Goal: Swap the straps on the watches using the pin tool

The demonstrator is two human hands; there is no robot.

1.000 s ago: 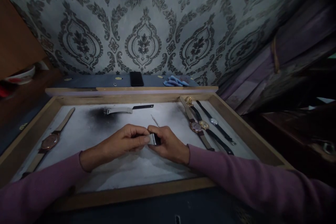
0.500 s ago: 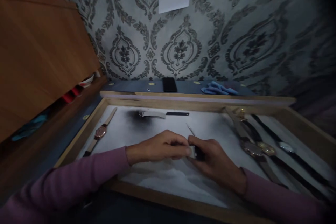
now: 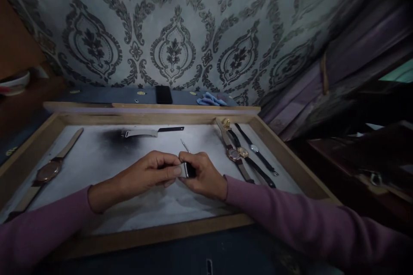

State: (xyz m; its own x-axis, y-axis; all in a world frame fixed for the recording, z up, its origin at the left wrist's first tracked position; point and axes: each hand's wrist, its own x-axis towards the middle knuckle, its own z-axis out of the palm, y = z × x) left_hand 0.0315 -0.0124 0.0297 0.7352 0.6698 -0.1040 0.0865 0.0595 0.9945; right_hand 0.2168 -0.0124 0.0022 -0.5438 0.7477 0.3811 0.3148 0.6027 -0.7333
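Over the middle of a shallow wooden tray point(image 3: 180, 228) with a white lining, both hands meet at a small dark watch case point(image 3: 190, 170) with a silvery edge. My right hand point(image 3: 204, 175) is wrapped round the case, and a thin metal tool point(image 3: 185, 145) sticks out above its fingers. My left hand point(image 3: 155, 171) pinches the light end at the case's left side; its fingertips are closed. Behind the hands lies a strap with a pale part point(image 3: 142, 133) and a black part point(image 3: 171, 129).
A brown-faced watch point(image 3: 48, 171) lies at the tray's left. Several watches lie at the right, among them a silver-faced one point(image 3: 254, 148). Beyond the back rim are a black phone point(image 3: 164, 94) and a blue cloth point(image 3: 211, 99). A purple curtain point(image 3: 303, 99) hangs at the right.
The view has turned to the right, so the tray and hands appear further left and more of the right side shows. Both hands keep their hold on the watch case.
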